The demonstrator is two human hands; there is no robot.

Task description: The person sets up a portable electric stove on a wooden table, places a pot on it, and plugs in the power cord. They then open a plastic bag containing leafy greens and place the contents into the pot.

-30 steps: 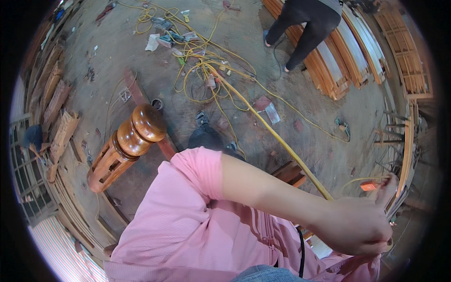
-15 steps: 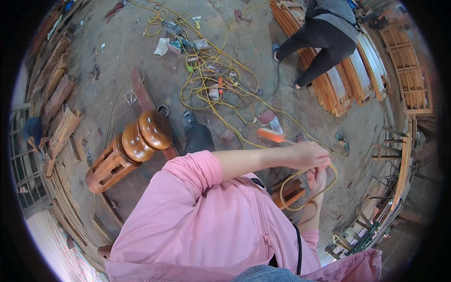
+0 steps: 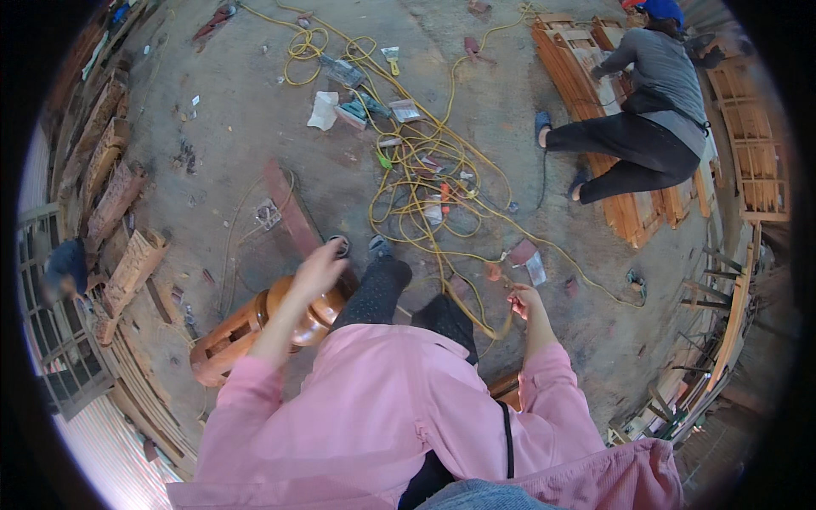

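My left hand [image 3: 318, 270] is over the upper end of a polished, turned wooden post [image 3: 228, 340], blurred, with its fingers stretched forward and nothing visible in them. I cannot tell whether it touches the wood. On the right, my right hand [image 3: 525, 301] pinches a yellow cord [image 3: 463, 308], whose loop hangs by my knee. A small blurred orange object [image 3: 493, 271] is just beyond these fingers; its kind is unclear. Near my left fingertips a small dark cup [image 3: 340, 246] stands by my foot.
Tangled yellow cord [image 3: 425, 183] covers the floor ahead, with a scraper [image 3: 392, 59] and scraps among it. A reddish board [image 3: 291, 208] lies at left. At far right a co-worker [image 3: 654, 127] bends over stacked wooden panels [image 3: 578, 93]. Carved timber pieces [image 3: 127, 272] line the left side.
My left arm has swung from across my body at the right over to the wooden post. My right hand has moved forward, still with the cord. The co-worker has shifted posture.
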